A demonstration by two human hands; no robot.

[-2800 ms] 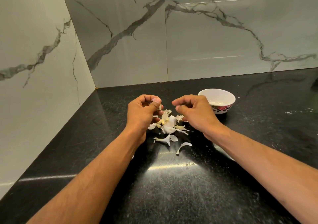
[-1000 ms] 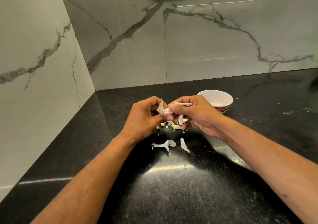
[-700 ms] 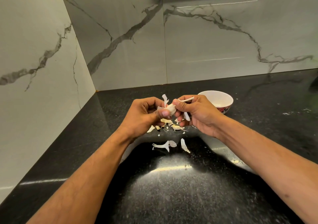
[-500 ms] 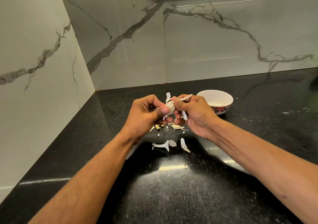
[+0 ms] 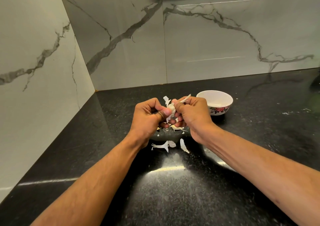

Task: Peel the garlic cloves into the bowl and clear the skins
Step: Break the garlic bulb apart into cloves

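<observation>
Both hands meet just above the middle of the frame, raised over the black counter. From my seat, the left hand has its fingers curled in and its thumb pressed against the garlic clove, pinching it from the left. The right hand is curled too, thumb and fingers nipping the clove's top end, where a strip of papery skin sticks up toward the upper right; another torn flap rises between the two thumbs.

I judge the clove to be very light, firm at the core but small enough to squirt out of a tight pinch once its skin loosens. The skin looks dry, thin and brittle: it should tear in strips rather than slide off whole, and any draught would scatter it. I'd keep hold of the clove by its sides with the left thumb and forefinger, and pull the skin from the free tip, not the middle.

Loose skins lie on the counter below the hands, some further scraps half hidden under the fingers. The white bowl with a flower pattern stands just right of the right hand, near but apart. I cannot tell whether it holds any cloves.
</observation>
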